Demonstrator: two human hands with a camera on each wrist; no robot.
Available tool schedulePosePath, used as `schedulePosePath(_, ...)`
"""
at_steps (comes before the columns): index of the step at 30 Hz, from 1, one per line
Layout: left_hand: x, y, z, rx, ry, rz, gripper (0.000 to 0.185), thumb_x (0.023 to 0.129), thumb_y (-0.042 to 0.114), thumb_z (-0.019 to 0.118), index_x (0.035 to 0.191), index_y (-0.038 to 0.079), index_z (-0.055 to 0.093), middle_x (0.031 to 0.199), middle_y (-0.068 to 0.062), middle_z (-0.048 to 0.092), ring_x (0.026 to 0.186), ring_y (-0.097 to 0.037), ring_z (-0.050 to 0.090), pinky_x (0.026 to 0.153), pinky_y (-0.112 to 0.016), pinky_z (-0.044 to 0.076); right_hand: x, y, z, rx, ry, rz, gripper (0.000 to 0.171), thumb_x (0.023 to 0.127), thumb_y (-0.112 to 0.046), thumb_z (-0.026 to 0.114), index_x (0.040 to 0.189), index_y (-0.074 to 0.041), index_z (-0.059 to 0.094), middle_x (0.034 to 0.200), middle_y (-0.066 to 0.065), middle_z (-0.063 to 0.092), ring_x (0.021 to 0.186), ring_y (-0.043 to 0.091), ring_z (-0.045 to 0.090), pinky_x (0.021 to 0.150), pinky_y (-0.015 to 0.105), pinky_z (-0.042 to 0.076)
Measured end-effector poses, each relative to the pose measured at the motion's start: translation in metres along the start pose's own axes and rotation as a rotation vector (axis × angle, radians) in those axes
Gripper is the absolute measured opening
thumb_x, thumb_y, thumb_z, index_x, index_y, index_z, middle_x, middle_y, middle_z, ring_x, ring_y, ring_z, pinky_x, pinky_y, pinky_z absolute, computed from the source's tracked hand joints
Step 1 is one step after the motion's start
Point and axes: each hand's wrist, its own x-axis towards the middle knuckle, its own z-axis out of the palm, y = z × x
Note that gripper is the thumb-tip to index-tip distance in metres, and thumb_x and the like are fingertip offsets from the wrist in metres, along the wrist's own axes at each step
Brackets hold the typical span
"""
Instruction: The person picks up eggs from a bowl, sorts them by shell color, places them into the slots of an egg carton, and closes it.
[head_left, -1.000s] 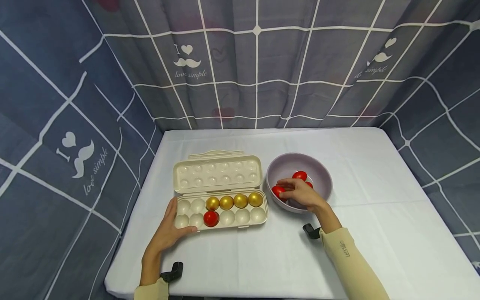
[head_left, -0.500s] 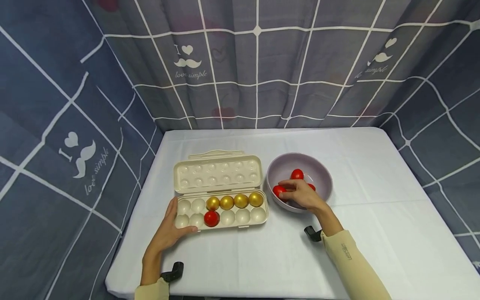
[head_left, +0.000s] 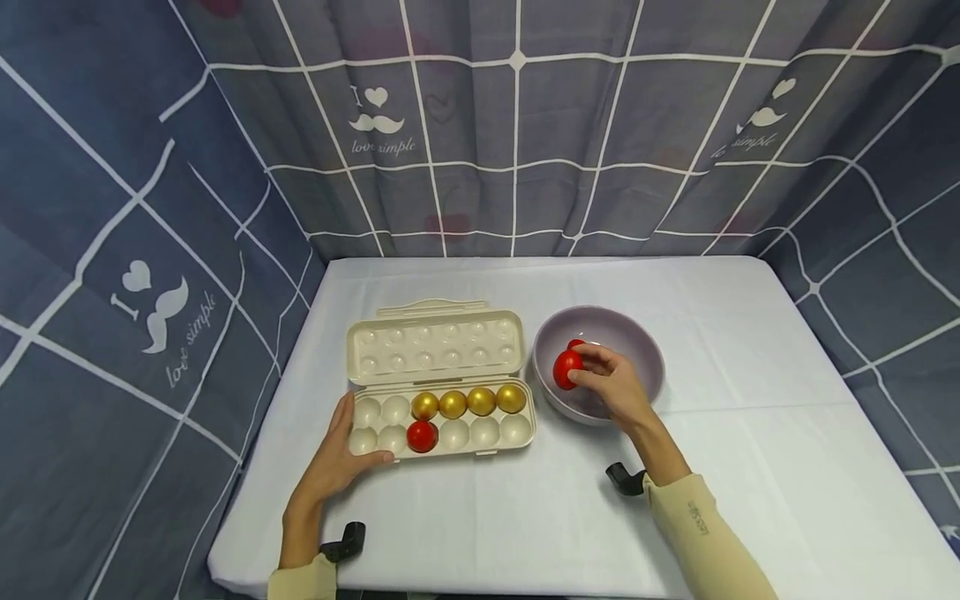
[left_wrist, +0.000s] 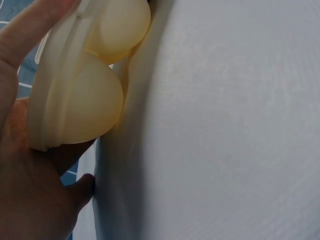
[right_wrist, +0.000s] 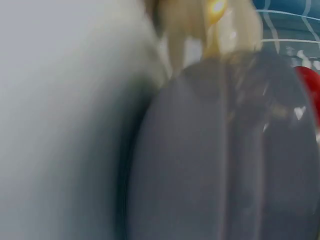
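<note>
In the head view, a cream plastic egg carton (head_left: 450, 433) lies with its lid (head_left: 435, 348) folded back. Several gold eggs (head_left: 453, 405) fill part of its back row, and one red egg (head_left: 422, 436) sits in the front row. My left hand (head_left: 336, 457) grips the carton's left end, thumb along the front edge; the left wrist view shows the rounded cups (left_wrist: 95, 102) beside that hand. Over a mauve bowl (head_left: 647, 350), my right hand (head_left: 615, 385) pinches another red egg (head_left: 567, 369) between thumb and fingers. Behind it, a further red egg (head_left: 576, 343) is partly hidden.
A white cloth covers the table (head_left: 780, 417), with grey-blue grid-patterned curtains (head_left: 517, 150) at the back and both sides. Black wrist mounts (head_left: 626, 480) stick out from the sleeves. The right wrist view is blurred and mostly filled by the bowl's outer wall.
My right hand has lifted a red egg from the bowl's left side and turned a little upward with it. The left hand and the egg carton have stayed put.
</note>
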Motion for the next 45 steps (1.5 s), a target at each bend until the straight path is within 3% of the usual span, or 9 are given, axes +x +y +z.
schedulePosePath(4, -0.001, 0.000, 0.000, -0.003, -0.005, 0.005, 0.127, 0.072, 0.028, 0.089, 0.156, -0.001, -0.001, 0.163, -0.018, 0.001, 0.146, -0.040, 0.007, 0.111, -0.064, 0.013, -0.011, 0.000, 0.016, 0.233, -0.007, -0.062, 0.033, 0.084, 0.017, 0.062, 0.113, 0.000, 0.065, 0.110, 0.007, 0.064, 0.093, 0.016, 0.064, 0.080, 0.026, 0.055)
schedulePosePath(7, -0.001, 0.000, 0.001, -0.006, -0.008, 0.004, 0.127, 0.072, 0.028, 0.089, 0.156, -0.001, -0.001, 0.163, -0.017, 0.001, 0.146, -0.039, 0.007, 0.111, -0.064, 0.013, -0.019, 0.003, 0.034, 0.268, -0.040, -0.072, 0.035, 0.084, 0.017, 0.061, 0.112, -0.003, 0.063, 0.108, 0.006, 0.064, 0.095, 0.015, 0.063, 0.080, 0.026, 0.054)
schedulePosePath(14, -0.001, 0.000, 0.003, -0.007, -0.002, -0.001, 0.127, 0.071, 0.028, 0.090, 0.156, -0.001, -0.001, 0.163, -0.017, 0.001, 0.146, -0.040, 0.007, 0.111, -0.064, 0.013, -0.029, 0.016, 0.086, 0.043, -0.111, -0.092, 0.039, 0.080, 0.007, 0.073, 0.115, 0.012, 0.056, 0.105, 0.010, 0.062, 0.098, 0.020, 0.060, 0.088, 0.027, 0.049)
schedulePosePath(22, 0.000, 0.000, 0.005, -0.041, 0.001, 0.031, 0.128, 0.071, 0.025, 0.090, 0.157, 0.001, -0.001, 0.163, -0.015, 0.002, 0.146, -0.036, 0.008, 0.112, -0.059, 0.013, -0.028, 0.047, 0.132, -0.012, -0.282, -0.038, 0.041, 0.080, 0.008, 0.076, 0.115, 0.012, 0.056, 0.114, 0.023, 0.057, 0.103, 0.030, 0.061, 0.087, 0.030, 0.053)
schedulePosePath(25, 0.000, 0.001, 0.004, -0.032, -0.003, 0.033, 0.127, 0.071, 0.026, 0.090, 0.157, 0.001, -0.001, 0.163, -0.015, 0.002, 0.146, -0.036, 0.007, 0.111, -0.060, 0.013, -0.028, 0.056, 0.141, -0.069, -0.291, -0.030, 0.040, 0.078, 0.011, 0.077, 0.113, 0.011, 0.057, 0.115, 0.022, 0.057, 0.106, 0.032, 0.062, 0.090, 0.033, 0.052)
schedulePosePath(33, -0.001, 0.001, 0.001, 0.001, 0.002, 0.015, 0.128, 0.071, 0.028, 0.090, 0.157, 0.000, -0.001, 0.163, -0.016, 0.001, 0.147, -0.038, 0.006, 0.112, -0.060, 0.013, -0.025, 0.063, 0.155, -0.502, -0.254, -0.233, 0.039, 0.072, 0.001, 0.086, 0.103, -0.003, 0.063, 0.103, 0.005, 0.062, 0.098, 0.021, 0.061, 0.088, 0.033, 0.051)
schedulePosePath(37, -0.001, 0.000, 0.000, 0.002, 0.002, 0.017, 0.127, 0.071, 0.029, 0.090, 0.157, 0.000, 0.000, 0.163, -0.016, 0.001, 0.147, -0.038, 0.006, 0.111, -0.060, 0.013, -0.026, 0.062, 0.158, -0.643, -0.259, -0.294, 0.036, 0.072, -0.001, 0.086, 0.099, -0.006, 0.062, 0.098, 0.002, 0.061, 0.092, 0.017, 0.057, 0.081, 0.030, 0.049)
schedulePosePath(40, 0.000, 0.000, 0.000, 0.002, 0.003, 0.019, 0.127, 0.071, 0.029, 0.090, 0.157, 0.000, 0.000, 0.163, -0.016, 0.001, 0.147, -0.037, 0.007, 0.111, -0.060, 0.013, -0.026, 0.061, 0.157, -0.640, -0.299, -0.297, 0.034, 0.074, 0.002, 0.083, 0.100, -0.005, 0.064, 0.101, 0.004, 0.062, 0.093, 0.017, 0.057, 0.082, 0.029, 0.049)
schedulePosePath(45, 0.000, 0.000, 0.000, 0.001, 0.002, 0.020, 0.127, 0.071, 0.029, 0.090, 0.157, 0.000, 0.000, 0.163, -0.016, 0.002, 0.147, -0.037, 0.008, 0.111, -0.060, 0.014, -0.026, 0.060, 0.152, -0.523, -0.361, -0.241, 0.037, 0.076, 0.007, 0.080, 0.109, 0.001, 0.065, 0.111, 0.009, 0.063, 0.104, 0.022, 0.060, 0.093, 0.034, 0.049)
